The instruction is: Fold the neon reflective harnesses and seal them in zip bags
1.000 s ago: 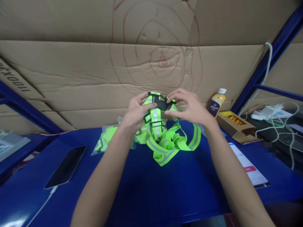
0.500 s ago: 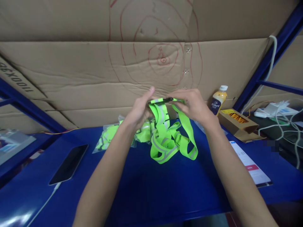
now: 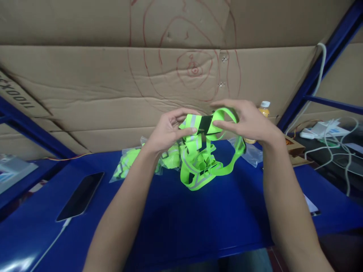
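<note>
A neon-green reflective strap vest [image 3: 195, 185] with grey stripes is held up in front of me, its lower straps hanging in tangled loops at the blue tabletop. My left hand [image 3: 167, 130] pinches a folded, layered end of it between thumb and fingers, beside a black section of the band. Around a curled loop of the same strap, my right hand [image 3: 249, 119] is closed, thumb in front and fingers behind. Behind my left hand lie clear plastic bags [image 3: 127, 162] packed with more green straps. Part of the vest's far side is hidden by the hands.
A dark phone [image 3: 81, 196] with a white cable lies at left. To the right are a crumpled clear bag [image 3: 251, 153], a juice bottle [image 3: 264, 108], an open cardboard box [image 3: 296, 147] and a mostly hidden second phone [image 3: 311, 206]. A cardboard wall [image 3: 85, 83] stands behind.
The vest's upper band has turned to show its flat face. My right hand has moved slightly right and now bends the strap into a loop; one hanging strap has swung out rightward.
</note>
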The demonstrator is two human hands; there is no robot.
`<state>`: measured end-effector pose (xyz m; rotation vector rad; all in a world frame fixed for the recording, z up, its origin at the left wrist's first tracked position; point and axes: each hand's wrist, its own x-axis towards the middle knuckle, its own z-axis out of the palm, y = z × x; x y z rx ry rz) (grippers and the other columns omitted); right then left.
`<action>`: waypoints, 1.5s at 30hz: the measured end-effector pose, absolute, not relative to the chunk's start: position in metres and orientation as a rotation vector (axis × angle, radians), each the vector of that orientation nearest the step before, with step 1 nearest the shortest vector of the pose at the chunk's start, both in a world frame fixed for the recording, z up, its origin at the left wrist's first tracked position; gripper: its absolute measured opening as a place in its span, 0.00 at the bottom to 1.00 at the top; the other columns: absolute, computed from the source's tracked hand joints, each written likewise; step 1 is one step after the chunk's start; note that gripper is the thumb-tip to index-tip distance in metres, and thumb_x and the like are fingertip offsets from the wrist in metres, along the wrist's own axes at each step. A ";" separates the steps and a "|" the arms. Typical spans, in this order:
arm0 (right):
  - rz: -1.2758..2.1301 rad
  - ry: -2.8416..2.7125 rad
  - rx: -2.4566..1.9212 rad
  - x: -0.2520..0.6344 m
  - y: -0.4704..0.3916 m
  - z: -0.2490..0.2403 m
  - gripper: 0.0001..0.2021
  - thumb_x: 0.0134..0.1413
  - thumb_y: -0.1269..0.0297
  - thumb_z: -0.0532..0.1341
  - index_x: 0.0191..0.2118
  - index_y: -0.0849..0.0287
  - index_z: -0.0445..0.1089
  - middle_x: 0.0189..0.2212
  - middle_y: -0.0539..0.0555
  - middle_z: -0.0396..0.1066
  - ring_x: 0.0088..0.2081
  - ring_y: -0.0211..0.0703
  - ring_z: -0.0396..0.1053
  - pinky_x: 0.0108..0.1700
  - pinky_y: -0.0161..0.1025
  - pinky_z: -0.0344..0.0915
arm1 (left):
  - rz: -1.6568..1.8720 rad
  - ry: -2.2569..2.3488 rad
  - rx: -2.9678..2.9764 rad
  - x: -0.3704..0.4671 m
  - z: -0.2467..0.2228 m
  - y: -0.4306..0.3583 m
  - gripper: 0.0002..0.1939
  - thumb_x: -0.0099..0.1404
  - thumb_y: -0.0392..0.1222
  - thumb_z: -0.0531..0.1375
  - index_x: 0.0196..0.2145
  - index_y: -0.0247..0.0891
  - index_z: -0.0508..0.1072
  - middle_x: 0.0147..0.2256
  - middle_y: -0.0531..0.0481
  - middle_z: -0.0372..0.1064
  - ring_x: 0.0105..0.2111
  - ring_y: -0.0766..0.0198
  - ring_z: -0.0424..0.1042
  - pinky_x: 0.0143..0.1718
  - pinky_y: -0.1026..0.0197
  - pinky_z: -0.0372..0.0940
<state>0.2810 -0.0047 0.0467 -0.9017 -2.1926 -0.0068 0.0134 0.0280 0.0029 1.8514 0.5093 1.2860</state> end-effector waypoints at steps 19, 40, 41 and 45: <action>0.336 -1.981 -0.736 0.290 0.001 0.043 0.32 0.58 0.39 0.73 0.62 0.51 0.76 0.56 0.58 0.80 0.51 0.53 0.79 0.53 0.50 0.78 | 1.798 0.751 2.449 0.012 0.015 0.006 0.12 0.71 0.43 0.70 0.52 0.47 0.84 0.50 0.50 0.84 0.53 0.54 0.82 0.61 0.52 0.73; 1.422 -1.717 -0.410 0.262 0.011 0.026 0.26 0.43 0.39 0.80 0.31 0.57 0.77 0.26 0.49 0.75 0.26 0.36 0.69 0.29 0.34 0.67 | 2.180 0.325 2.886 0.022 0.026 -0.004 0.07 0.78 0.43 0.60 0.47 0.50 0.79 0.56 0.47 0.80 0.57 0.48 0.78 0.58 0.39 0.75; 1.445 -1.702 -0.426 0.263 0.010 0.027 0.26 0.43 0.39 0.80 0.31 0.57 0.78 0.27 0.50 0.76 0.26 0.37 0.70 0.29 0.34 0.69 | 2.160 0.362 2.873 0.022 0.024 -0.003 0.07 0.77 0.44 0.61 0.46 0.51 0.80 0.56 0.46 0.80 0.57 0.47 0.78 0.58 0.38 0.74; 1.457 -1.669 -0.484 0.262 0.008 0.030 0.23 0.43 0.47 0.82 0.37 0.58 0.81 0.30 0.52 0.81 0.28 0.39 0.75 0.33 0.35 0.73 | 1.986 0.557 2.847 0.021 0.017 -0.001 0.05 0.73 0.43 0.64 0.43 0.52 0.82 0.57 0.46 0.79 0.59 0.45 0.75 0.62 0.35 0.71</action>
